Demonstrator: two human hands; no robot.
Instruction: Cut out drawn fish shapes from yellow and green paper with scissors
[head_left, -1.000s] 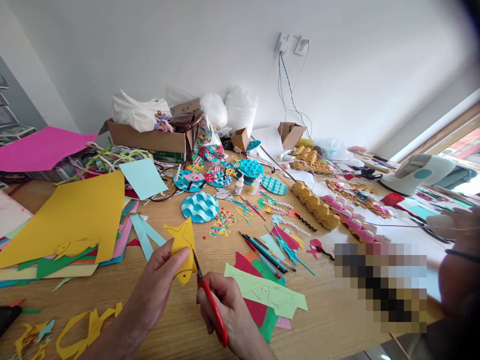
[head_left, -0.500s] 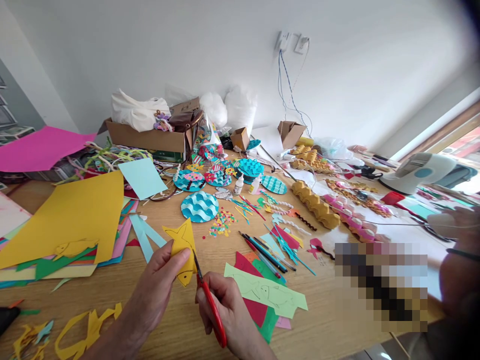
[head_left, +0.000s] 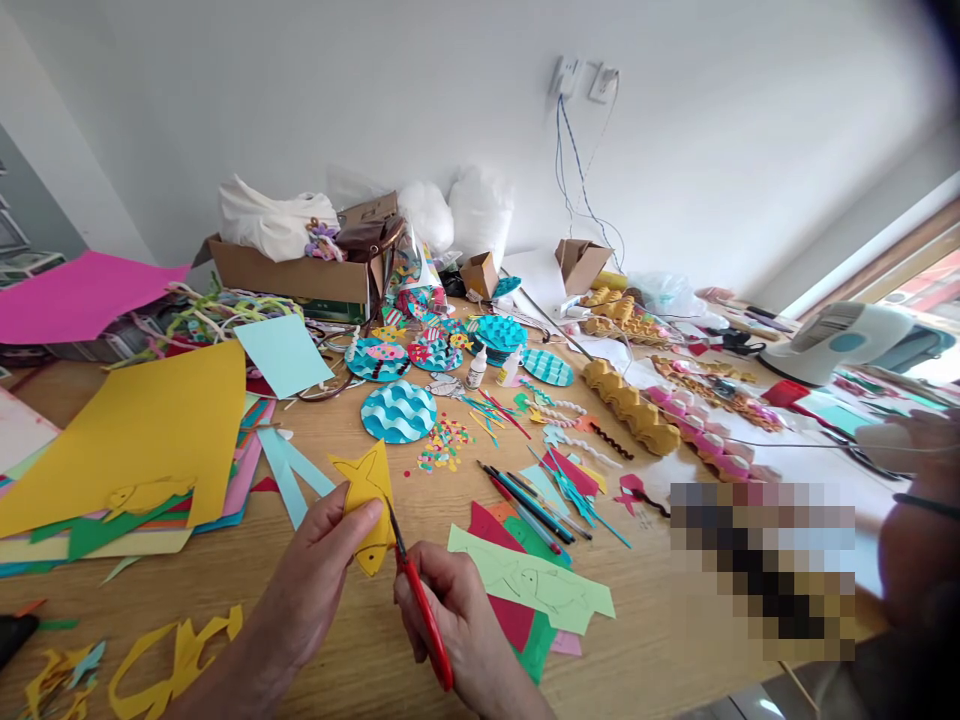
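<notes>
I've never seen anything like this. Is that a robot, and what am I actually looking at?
There's no robot here: these are a person's own bare hands, seen by a camera worn on their head that looks forward and down. The left hand holds a piece of yellow paper with a fish drawn on it. The right hand holds red-handled scissors, their blades at that paper. On the wooden table lie pens, light green paper with a fish drawing, a wavy blue disc, confetti and a large yellow sheet. At the right edge, another person's arm shows.
</notes>
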